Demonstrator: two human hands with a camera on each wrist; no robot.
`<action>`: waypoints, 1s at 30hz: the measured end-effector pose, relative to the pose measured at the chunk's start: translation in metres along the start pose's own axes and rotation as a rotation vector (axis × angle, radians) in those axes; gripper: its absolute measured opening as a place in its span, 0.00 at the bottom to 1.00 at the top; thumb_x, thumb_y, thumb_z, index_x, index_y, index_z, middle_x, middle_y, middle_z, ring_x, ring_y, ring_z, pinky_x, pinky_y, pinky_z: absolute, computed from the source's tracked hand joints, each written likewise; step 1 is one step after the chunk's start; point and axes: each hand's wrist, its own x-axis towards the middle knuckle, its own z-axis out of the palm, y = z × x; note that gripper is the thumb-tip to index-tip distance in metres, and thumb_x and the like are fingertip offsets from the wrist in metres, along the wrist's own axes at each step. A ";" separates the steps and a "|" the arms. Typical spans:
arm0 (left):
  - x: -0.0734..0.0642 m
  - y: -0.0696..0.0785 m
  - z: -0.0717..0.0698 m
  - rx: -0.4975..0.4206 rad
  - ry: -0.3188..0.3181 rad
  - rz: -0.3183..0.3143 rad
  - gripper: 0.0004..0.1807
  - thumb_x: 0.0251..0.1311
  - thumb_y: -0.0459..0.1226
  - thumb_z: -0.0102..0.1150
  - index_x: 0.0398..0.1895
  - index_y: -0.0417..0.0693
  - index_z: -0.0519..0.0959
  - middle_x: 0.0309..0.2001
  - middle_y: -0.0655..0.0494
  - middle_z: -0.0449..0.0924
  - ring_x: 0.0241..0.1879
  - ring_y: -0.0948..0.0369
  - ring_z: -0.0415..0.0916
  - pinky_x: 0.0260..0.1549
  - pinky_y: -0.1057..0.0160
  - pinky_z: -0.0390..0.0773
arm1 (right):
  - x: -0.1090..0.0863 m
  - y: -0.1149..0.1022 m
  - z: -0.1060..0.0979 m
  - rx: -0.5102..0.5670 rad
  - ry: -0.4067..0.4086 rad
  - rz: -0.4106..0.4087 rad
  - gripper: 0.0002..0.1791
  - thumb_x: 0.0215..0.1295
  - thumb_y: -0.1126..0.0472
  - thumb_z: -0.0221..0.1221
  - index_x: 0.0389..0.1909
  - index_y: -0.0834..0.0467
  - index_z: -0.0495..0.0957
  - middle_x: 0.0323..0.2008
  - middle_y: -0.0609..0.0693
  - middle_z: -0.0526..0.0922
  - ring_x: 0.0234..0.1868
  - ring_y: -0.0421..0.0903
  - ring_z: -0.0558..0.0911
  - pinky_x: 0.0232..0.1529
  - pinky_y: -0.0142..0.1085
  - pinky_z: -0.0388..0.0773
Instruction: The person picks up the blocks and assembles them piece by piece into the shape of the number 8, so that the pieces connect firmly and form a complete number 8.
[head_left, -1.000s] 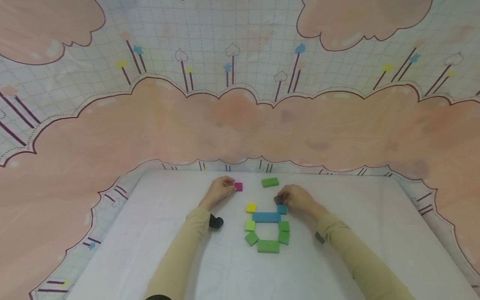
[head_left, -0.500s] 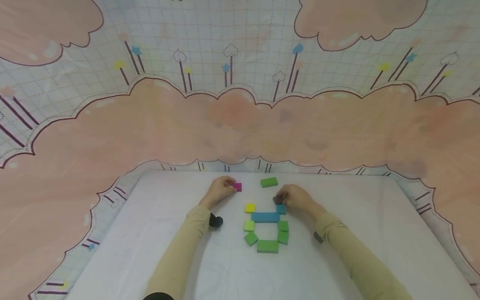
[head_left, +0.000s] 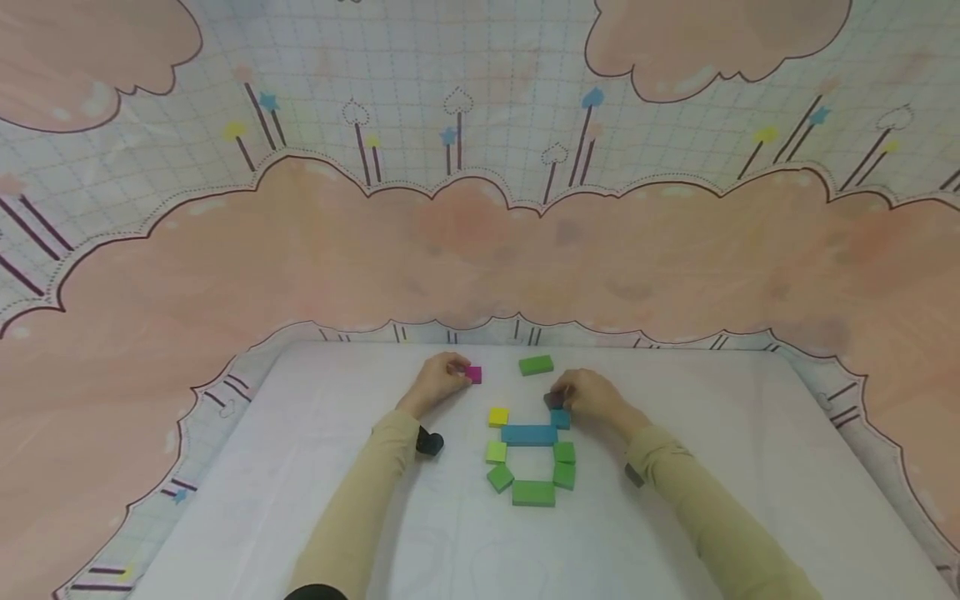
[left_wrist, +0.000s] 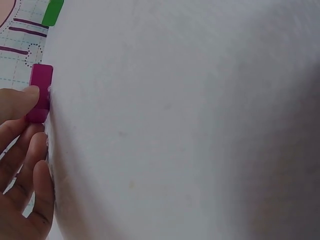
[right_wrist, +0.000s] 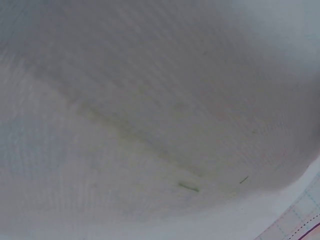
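At the back of the white table, my left hand (head_left: 435, 383) pinches a magenta block (head_left: 473, 375). The left wrist view shows the thumb on that magenta block (left_wrist: 42, 87) and fingers below it. My right hand (head_left: 596, 396) holds a dark brown block (head_left: 552, 401) in its fingertips, right at the back edge of a small blue block (head_left: 560, 419). That blue block and a yellow block (head_left: 498, 417) sit at the two back corners of a long blue block (head_left: 529, 435). The right wrist view catches only white cloth, not the hand.
In front of the long blue block, several green blocks form a U, with a light green block (head_left: 496, 452) at left and a long green block (head_left: 533, 493) at the bottom. Another green block (head_left: 536, 365) lies between the hands at the back. Patterned cloth (head_left: 480, 250) hangs behind the table.
The whole head view has slid slightly, so everything appears a little further left. Both hands keep their hold, and the blocks stay in the same arrangement.
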 end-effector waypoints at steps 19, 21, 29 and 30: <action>-0.003 -0.003 0.003 0.008 -0.005 0.037 0.15 0.56 0.36 0.65 0.48 0.47 0.81 0.46 0.49 0.81 0.44 0.56 0.75 0.46 0.57 0.77 | -0.001 0.001 0.002 0.001 0.034 -0.019 0.20 0.51 0.76 0.57 0.45 0.58 0.82 0.42 0.52 0.84 0.45 0.49 0.80 0.51 0.45 0.78; -0.004 -0.002 0.004 0.013 -0.008 0.036 0.15 0.57 0.37 0.65 0.48 0.48 0.81 0.46 0.50 0.81 0.43 0.56 0.74 0.46 0.58 0.77 | -0.001 0.002 0.002 0.002 0.034 -0.027 0.20 0.51 0.77 0.57 0.44 0.58 0.82 0.42 0.52 0.84 0.44 0.49 0.80 0.50 0.45 0.79; -0.008 0.002 0.007 0.011 -0.013 0.062 0.15 0.55 0.35 0.65 0.47 0.46 0.81 0.44 0.50 0.81 0.41 0.57 0.75 0.45 0.59 0.77 | -0.001 0.003 0.000 -0.006 0.041 -0.058 0.20 0.49 0.77 0.57 0.44 0.59 0.82 0.40 0.53 0.84 0.42 0.49 0.80 0.48 0.44 0.79; -0.008 0.002 0.008 0.012 -0.014 0.068 0.15 0.55 0.35 0.65 0.47 0.45 0.81 0.44 0.50 0.81 0.41 0.57 0.75 0.45 0.58 0.77 | -0.001 0.003 0.000 -0.006 0.040 -0.061 0.20 0.49 0.77 0.57 0.44 0.60 0.82 0.41 0.53 0.85 0.42 0.49 0.80 0.48 0.44 0.79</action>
